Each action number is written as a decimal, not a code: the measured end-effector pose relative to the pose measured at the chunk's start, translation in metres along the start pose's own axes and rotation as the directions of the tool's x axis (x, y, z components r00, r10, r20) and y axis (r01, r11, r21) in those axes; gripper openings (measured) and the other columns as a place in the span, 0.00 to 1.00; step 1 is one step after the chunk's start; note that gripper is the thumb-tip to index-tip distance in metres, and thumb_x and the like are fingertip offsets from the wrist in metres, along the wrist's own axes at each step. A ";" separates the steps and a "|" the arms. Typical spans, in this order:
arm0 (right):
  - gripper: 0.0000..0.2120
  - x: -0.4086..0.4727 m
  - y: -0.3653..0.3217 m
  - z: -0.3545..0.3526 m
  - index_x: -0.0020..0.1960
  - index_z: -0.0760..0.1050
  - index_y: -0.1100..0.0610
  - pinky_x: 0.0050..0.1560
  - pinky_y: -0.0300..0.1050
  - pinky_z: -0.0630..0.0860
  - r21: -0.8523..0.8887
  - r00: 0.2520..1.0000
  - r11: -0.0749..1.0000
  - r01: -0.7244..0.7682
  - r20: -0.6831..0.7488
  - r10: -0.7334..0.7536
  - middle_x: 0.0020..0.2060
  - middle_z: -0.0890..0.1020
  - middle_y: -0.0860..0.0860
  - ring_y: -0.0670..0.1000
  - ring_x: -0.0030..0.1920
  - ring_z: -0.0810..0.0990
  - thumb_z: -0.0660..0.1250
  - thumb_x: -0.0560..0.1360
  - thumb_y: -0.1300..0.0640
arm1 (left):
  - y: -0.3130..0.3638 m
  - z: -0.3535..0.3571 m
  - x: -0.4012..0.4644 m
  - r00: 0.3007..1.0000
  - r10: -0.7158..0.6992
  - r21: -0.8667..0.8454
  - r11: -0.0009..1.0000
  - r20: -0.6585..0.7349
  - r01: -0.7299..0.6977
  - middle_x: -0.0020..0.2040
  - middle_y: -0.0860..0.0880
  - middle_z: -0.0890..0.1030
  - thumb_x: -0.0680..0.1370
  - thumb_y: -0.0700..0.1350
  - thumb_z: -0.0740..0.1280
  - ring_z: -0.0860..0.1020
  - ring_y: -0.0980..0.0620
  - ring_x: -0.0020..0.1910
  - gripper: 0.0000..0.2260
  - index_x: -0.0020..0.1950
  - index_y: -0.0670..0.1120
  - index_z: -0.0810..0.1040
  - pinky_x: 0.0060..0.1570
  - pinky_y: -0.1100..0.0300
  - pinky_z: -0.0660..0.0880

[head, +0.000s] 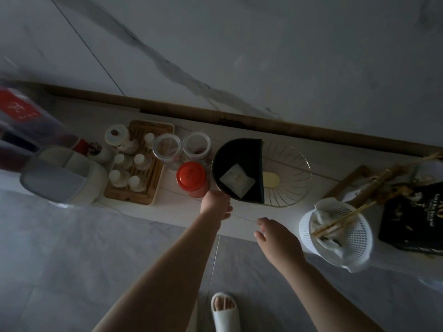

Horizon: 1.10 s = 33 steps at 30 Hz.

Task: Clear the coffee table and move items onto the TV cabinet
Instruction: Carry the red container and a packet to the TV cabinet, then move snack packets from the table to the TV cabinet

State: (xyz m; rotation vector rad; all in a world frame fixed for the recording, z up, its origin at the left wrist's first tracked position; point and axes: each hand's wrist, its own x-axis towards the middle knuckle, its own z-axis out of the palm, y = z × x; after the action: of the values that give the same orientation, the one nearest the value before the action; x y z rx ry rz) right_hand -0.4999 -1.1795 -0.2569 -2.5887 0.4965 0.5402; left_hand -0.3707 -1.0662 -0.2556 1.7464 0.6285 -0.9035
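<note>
L hand (217, 204) grips near rim of the dark half-round tray (237, 168), which sits on the wire basket (287, 176) at worktop (182, 207) centre, red canister (191, 179) touching at 9 o'clock. R hand (278, 240) hovers at 5 o'clock, fingers relaxed, holding nothing.

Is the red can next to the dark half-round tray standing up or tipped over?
Standing upright: the red can shows its round lid facing up, its body below.
</note>
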 end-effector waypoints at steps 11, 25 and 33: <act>0.16 -0.013 -0.074 0.023 0.66 0.68 0.50 0.47 0.39 0.71 -0.041 0.982 0.990 0.137 0.133 -0.131 0.57 0.79 0.47 0.47 0.55 0.78 0.58 0.79 0.48 | -0.085 -0.083 -0.056 0.993 0.115 0.617 0.782 -0.001 -0.090 0.56 0.50 0.80 0.76 0.52 0.65 0.80 0.51 0.51 0.12 0.58 0.52 0.77 0.53 0.57 0.78; 0.14 -0.064 -0.240 0.085 0.62 0.70 0.52 0.53 0.46 0.74 -0.224 0.825 0.834 0.504 0.412 -0.388 0.59 0.78 0.50 0.54 0.59 0.77 0.57 0.79 0.49 | -0.180 -0.238 -0.119 0.955 -0.042 0.342 0.928 -0.294 0.146 0.57 0.53 0.81 0.72 0.55 0.63 0.78 0.52 0.56 0.13 0.54 0.56 0.77 0.52 0.61 0.73; 0.15 -0.130 -0.350 0.149 0.62 0.69 0.52 0.54 0.46 0.73 -0.304 0.690 0.653 0.693 0.540 -0.481 0.60 0.77 0.50 0.54 0.61 0.76 0.56 0.79 0.47 | -0.275 -0.335 -0.168 0.893 -0.150 0.117 0.969 -0.425 0.218 0.58 0.54 0.80 0.73 0.55 0.62 0.77 0.52 0.58 0.12 0.55 0.54 0.77 0.54 0.60 0.73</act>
State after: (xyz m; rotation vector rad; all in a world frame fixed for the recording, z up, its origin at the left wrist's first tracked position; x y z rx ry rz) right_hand -0.5059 -0.7818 -0.1996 -2.7275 -0.7503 1.0318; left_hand -0.5855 -0.6572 -0.2058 2.0747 1.0381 -0.7280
